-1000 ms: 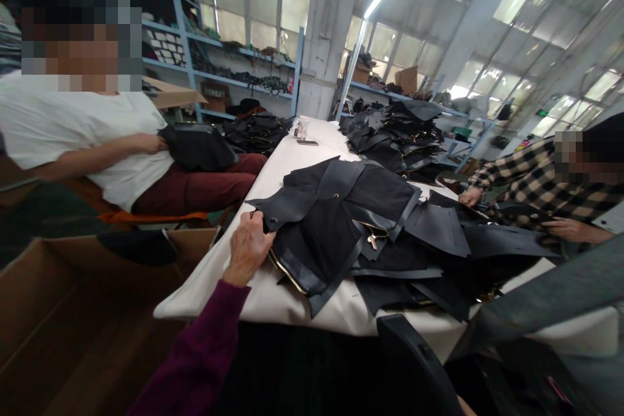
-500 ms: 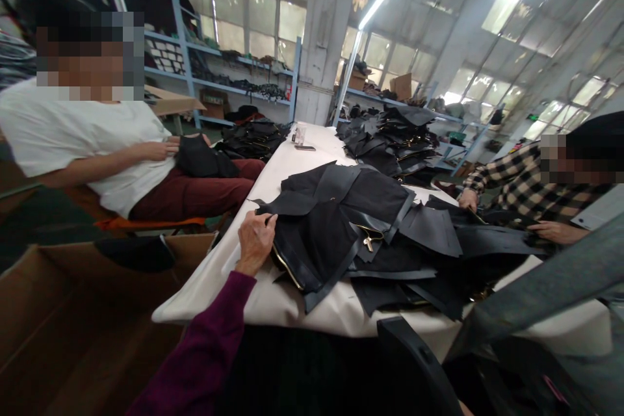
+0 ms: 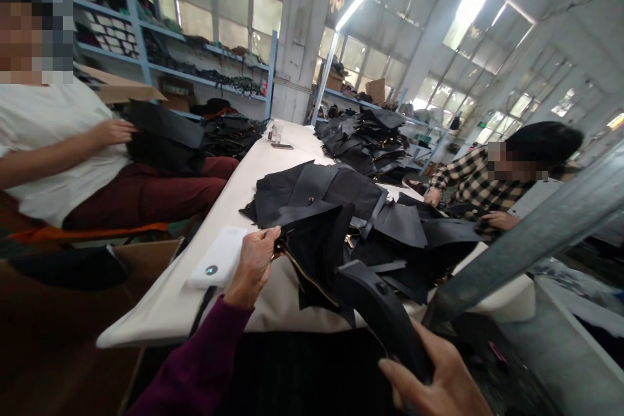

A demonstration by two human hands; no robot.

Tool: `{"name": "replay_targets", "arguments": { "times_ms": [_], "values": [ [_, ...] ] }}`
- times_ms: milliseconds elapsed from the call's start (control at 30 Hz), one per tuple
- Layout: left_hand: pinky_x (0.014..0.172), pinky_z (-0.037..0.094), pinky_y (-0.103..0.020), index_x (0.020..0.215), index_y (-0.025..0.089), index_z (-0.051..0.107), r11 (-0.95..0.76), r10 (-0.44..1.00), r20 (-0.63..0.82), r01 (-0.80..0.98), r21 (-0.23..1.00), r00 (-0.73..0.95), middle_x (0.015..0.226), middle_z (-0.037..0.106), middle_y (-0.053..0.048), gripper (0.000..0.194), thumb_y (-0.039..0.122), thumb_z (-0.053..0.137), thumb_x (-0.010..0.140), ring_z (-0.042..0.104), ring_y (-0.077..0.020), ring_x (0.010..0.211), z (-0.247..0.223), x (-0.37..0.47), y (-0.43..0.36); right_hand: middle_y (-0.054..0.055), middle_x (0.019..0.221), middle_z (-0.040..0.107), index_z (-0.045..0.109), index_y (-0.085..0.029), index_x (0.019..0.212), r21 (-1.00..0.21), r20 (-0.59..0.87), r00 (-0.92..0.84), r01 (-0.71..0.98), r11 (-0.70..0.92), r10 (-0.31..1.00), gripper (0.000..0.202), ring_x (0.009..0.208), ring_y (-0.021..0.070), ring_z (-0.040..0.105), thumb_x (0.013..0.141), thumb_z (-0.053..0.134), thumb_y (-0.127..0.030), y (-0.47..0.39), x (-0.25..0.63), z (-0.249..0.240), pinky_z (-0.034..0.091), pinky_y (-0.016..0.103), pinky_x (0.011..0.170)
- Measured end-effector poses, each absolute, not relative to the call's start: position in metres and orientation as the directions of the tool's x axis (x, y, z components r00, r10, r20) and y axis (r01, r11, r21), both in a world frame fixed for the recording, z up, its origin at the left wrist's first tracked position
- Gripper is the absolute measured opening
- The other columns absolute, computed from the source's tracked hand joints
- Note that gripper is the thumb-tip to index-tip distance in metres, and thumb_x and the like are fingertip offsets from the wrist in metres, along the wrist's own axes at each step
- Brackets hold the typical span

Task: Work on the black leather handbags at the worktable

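My left hand (image 3: 254, 259), in a purple sleeve, pinches the left corner of a black zippered panel (image 3: 312, 257) at the front of the table. A gold zip runs down the panel's near edge. At the lower right my right hand (image 3: 439, 374) is wrapped round a long black curved object (image 3: 377, 302). This object has a smooth, flat-looking end and a small raised spot; its kind I cannot make out. Its far end overlaps the panel in view; whether they touch, I cannot tell. Behind the panel lies a pile of black cut pieces (image 3: 336, 185) with gold zips.
A white device (image 3: 217, 259) with a round dark spot lies left of my left hand on the white-covered table (image 3: 141, 322). A slanting metal post (image 3: 507, 253) stands at right. Co-workers sit on both sides. A cardboard box (image 3: 151, 250) is at lower left.
My right hand has come into view with the black curved object, which has risen over the panel. The panel's edge is lifted and folded. The left co-worker's black piece is now spread upward.
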State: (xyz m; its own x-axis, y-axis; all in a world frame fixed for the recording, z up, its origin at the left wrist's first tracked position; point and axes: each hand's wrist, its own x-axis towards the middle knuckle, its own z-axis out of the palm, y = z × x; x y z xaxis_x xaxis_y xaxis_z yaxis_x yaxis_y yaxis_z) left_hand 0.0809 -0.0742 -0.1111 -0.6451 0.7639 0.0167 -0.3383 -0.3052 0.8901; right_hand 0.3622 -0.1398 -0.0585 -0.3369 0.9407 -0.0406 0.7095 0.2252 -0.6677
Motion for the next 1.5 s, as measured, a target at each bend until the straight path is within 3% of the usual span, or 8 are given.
{"name": "replay_targets", "arguments": {
  "times_ms": [367,600,700,867,1133,1233,1367,1500],
  "values": [
    [0.053,0.041,-0.022,0.072,0.01,0.062,-0.377,0.785,0.198,-0.2,0.904,-0.587,0.064,0.055,-0.003,0.037,0.047,0.063,0.07,0.049,-0.014,0.059,-0.127,0.07,-0.077,-0.003,0.058,0.054,0.053,-0.014,0.083,-0.782,-0.052,-0.519,0.553,0.288,0.853,0.021,0.049,0.008,0.053,0.075,0.057,-0.032,-0.1,0.285,-0.056,0.039,0.016,0.046],
    [0.075,0.046,-0.026,0.103,0.015,0.066,-0.386,0.794,0.325,-0.014,0.922,-0.513,0.102,0.06,-0.008,0.035,0.04,0.055,0.081,0.057,-0.0204,0.091,-0.138,0.062,-0.083,0.001,0.064,0.057,0.056,-0.012,0.083,-0.708,0.028,-0.51,0.597,0.377,0.86,0.025,0.055,0.0092,0.051,0.074,0.057,-0.035,-0.082,0.252,-0.051,0.04,0.019,0.05],
    [0.078,0.045,-0.027,0.106,0.017,0.066,-0.378,0.776,0.371,0.095,0.921,-0.509,0.1,0.059,-0.007,0.034,0.036,0.058,0.079,0.056,-0.0202,0.091,-0.142,0.061,-0.086,0.001,0.065,0.056,0.055,-0.011,0.084,-0.706,0.034,-0.511,0.596,0.382,0.859,0.027,0.055,0.0089,0.05,0.076,0.054,-0.037,-0.078,0.243,-0.048,0.04,0.02,0.052],
    [0.062,0.043,-0.023,0.098,0.02,0.069,-0.391,0.693,0.391,0.14,0.91,-0.606,0.084,0.055,-0.002,0.025,0.036,0.059,0.081,0.053,-0.0141,0.072,-0.145,0.068,-0.086,0.002,0.067,0.056,0.056,-0.01,0.086,-0.688,0.044,-0.482,0.621,0.376,0.875,0.03,0.058,0.01,0.05,0.077,0.054,-0.038,-0.084,0.244,-0.045,0.041,0.021,0.054],
    [0.068,0.044,-0.02,0.094,0.023,0.069,-0.509,0.61,0.541,0.236,0.828,-0.579,0.09,0.055,-0.002,0.015,0.029,0.06,0.083,0.054,-0.0133,0.083,-0.143,0.077,-0.088,-0.001,0.062,0.057,0.055,-0.012,0.093,-0.678,-0.084,-0.443,0.682,0.274,0.893,0.031,0.054,0.0101,0.053,0.074,0.053,-0.036,-0.116,0.268,-0.036,0.043,0.019,0.053],
    [0.07,0.046,-0.021,0.097,0.022,0.067,-0.539,0.528,0.675,0.41,0.736,-0.516,0.091,0.054,-0.003,0.015,0.023,0.056,0.087,0.055,-0.0132,0.084,-0.141,0.079,-0.089,-0.002,0.061,0.055,0.055,-0.013,0.091,-0.638,-0.065,-0.397,0.722,0.268,0.916,0.03,0.054,0.0102,0.053,0.072,0.052,-0.036,-0.127,0.276,-0.031,0.043,0.019,0.054],
    [0.076,0.05,-0.023,0.104,0.018,0.061,-0.514,0.342,0.885,0.725,0.458,-0.316,0.101,0.052,-0.007,0.021,0.011,0.05,0.088,0.055,-0.0132,0.089,-0.138,0.082,-0.089,-0.001,0.065,0.056,0.055,-0.014,0.094,-0.598,-0.058,-0.327,0.768,0.229,0.943,0.035,0.058,0.0115,0.054,0.07,0.052,-0.04,-0.136,0.294,-0.024,0.044,0.02,0.056],
    [0.085,0.051,-0.026,0.11,0.013,0.054,-0.509,0.32,0.944,0.825,0.244,-0.081,0.109,0.048,-0.011,0.026,0.004,0.048,0.087,0.053,-0.0165,0.1,-0.14,0.094,-0.089,0.0,0.069,0.057,0.055,-0.015,0.093,-0.523,-0.057,-0.32,0.816,0.245,0.946,0.034,0.063,0.0123,0.053,0.072,0.053,-0.041,-0.143,0.325,-0.023,0.044,0.02,0.057]
  ]
}}
